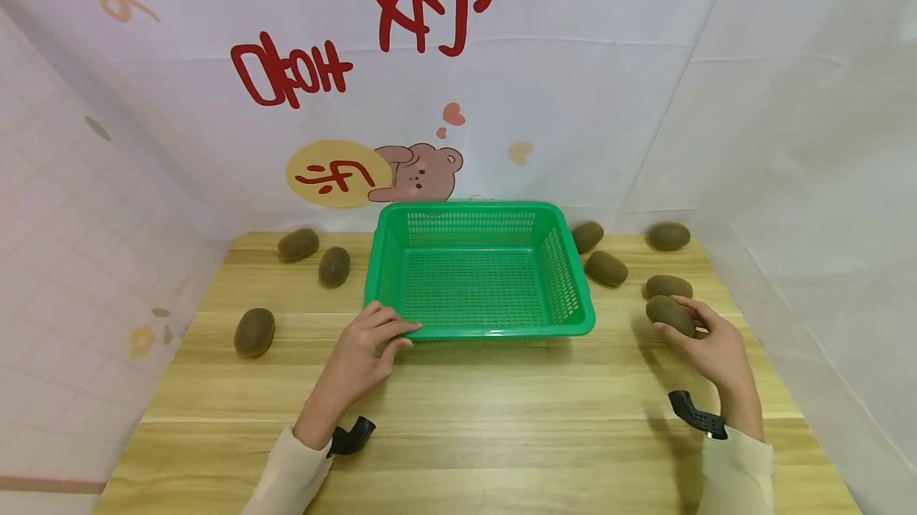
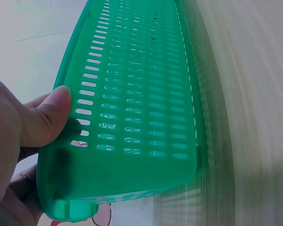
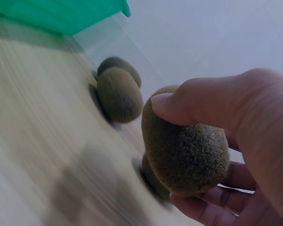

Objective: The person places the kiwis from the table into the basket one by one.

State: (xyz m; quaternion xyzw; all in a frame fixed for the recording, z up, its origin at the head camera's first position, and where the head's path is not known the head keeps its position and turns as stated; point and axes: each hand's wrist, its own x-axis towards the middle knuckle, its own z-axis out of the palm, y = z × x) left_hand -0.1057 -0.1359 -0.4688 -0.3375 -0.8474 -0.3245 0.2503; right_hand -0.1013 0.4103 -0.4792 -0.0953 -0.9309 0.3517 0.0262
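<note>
A green plastic basket (image 1: 473, 332) with slotted walls stands on the wooden table, holding nothing. At its front left corner my left hand (image 1: 368, 344) pinches the rim, thumb outside against the slotted wall in the left wrist view. Over the table's right side, my right hand (image 1: 716, 344) grips a brown fuzzy kiwi (image 1: 670, 316) between thumb and fingers. In the right wrist view this kiwi (image 3: 186, 153) is raised above the wood, and another kiwi (image 3: 153, 181) shows partly behind it. Just beyond the hand lies a kiwi (image 1: 669, 286) on the table.
Right of the basket lie two kiwis close together, one nearer (image 1: 606, 268) and one farther (image 1: 587, 236). Another kiwi (image 1: 669, 236) is at the back right. Three kiwis, including one (image 1: 254, 332) nearer me, lie left of the basket. A printed white curtain (image 1: 559, 101) hangs behind.
</note>
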